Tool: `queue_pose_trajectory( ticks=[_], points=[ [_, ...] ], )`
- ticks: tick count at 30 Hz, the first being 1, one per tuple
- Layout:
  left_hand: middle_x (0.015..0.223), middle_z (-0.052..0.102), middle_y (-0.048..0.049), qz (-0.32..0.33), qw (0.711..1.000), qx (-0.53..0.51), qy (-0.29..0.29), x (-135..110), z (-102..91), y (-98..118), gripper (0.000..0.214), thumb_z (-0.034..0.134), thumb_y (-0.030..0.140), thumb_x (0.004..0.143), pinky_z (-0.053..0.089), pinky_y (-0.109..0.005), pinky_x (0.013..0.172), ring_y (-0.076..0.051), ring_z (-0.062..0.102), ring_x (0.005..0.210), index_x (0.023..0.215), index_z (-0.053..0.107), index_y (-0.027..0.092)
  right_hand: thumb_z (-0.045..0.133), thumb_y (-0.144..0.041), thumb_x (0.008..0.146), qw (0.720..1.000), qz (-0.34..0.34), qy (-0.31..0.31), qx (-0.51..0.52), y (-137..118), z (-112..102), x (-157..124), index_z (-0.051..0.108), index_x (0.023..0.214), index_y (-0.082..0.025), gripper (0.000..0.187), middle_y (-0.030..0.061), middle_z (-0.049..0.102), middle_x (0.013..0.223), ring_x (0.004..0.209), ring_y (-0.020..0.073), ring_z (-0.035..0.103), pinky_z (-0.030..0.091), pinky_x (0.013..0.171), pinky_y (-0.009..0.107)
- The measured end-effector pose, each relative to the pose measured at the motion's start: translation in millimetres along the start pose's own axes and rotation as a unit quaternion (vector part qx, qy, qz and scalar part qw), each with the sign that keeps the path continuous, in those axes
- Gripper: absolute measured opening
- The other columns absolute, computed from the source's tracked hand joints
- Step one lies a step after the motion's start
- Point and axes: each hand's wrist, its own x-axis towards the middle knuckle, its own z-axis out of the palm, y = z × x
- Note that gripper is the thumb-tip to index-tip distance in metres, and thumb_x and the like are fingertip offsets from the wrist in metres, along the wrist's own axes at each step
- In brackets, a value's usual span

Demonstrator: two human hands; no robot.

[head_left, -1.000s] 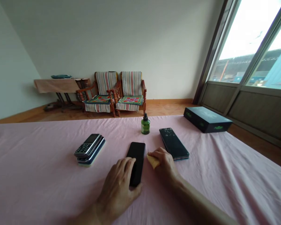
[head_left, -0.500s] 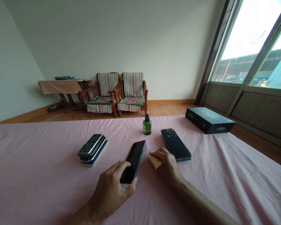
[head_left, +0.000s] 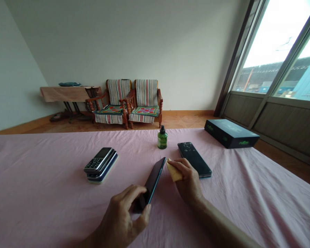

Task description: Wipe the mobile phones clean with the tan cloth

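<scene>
My left hand [head_left: 124, 215] grips the near end of a black smartphone [head_left: 153, 181] and holds it tilted up on its left edge above the pink tablecloth [head_left: 41, 193]. My right hand [head_left: 188, 181] is closed on a small yellow cloth [head_left: 173, 171], which touches the phone's far right edge. A second black smartphone [head_left: 194, 159] lies flat just right of my right hand. A small green spray bottle [head_left: 162, 138] stands behind the phones.
A stack of keypad phones [head_left: 100, 164] lies to the left. A dark flat box [head_left: 231, 133] sits at the table's far right corner. Two wooden chairs [head_left: 130, 103] and a side table [head_left: 67, 93] stand by the far wall. Windows fill the right side.
My left hand slid to the phone's near end and tipped the phone up off the cloth. My right hand moved forward with the yellow cloth to the phone's far edge.
</scene>
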Motion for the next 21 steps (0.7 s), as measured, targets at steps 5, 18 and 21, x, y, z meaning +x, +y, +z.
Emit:
queue_pose_trajectory(
  ticks=[5,18,21],
  points=[
    [0.091,0.064,-0.0058,0.023,1.000,0.012,0.001,-1.9,0.8,2.2,0.022,0.054,0.018,0.085,0.057,-0.026,0.078,-0.018,0.066,0.083,0.106,0.052,0.018,0.052,-0.014,0.082,1.000,-0.006,0.028,-0.004,4.2,0.2,9.6,0.072,0.103,-0.018,0.029,0.0092,0.064,0.095,0.086,0.0208,0.062,0.050,0.075,0.031],
    [0.092,0.065,-0.0077,0.029,0.999,0.017,0.000,-2.4,-2.0,8.3,0.020,0.051,0.018,0.086,0.056,-0.029,0.080,-0.020,0.066,0.085,0.106,0.053,0.017,0.056,-0.011,0.080,1.000,-0.019,0.003,0.011,-3.2,6.5,9.1,0.074,0.098,-0.021,0.027,0.0061,0.062,0.091,0.081,0.0177,0.062,0.051,0.070,0.027],
    [0.091,0.065,-0.0074,0.022,1.000,0.009,0.002,-1.3,-1.6,8.4,0.019,0.050,0.018,0.087,0.056,-0.028,0.079,-0.019,0.066,0.084,0.105,0.053,0.017,0.056,-0.009,0.081,0.999,-0.023,-0.008,0.027,-6.6,8.2,4.2,0.073,0.099,-0.022,0.028,0.0060,0.061,0.092,0.083,0.0176,0.062,0.051,0.072,0.027]
  ],
)
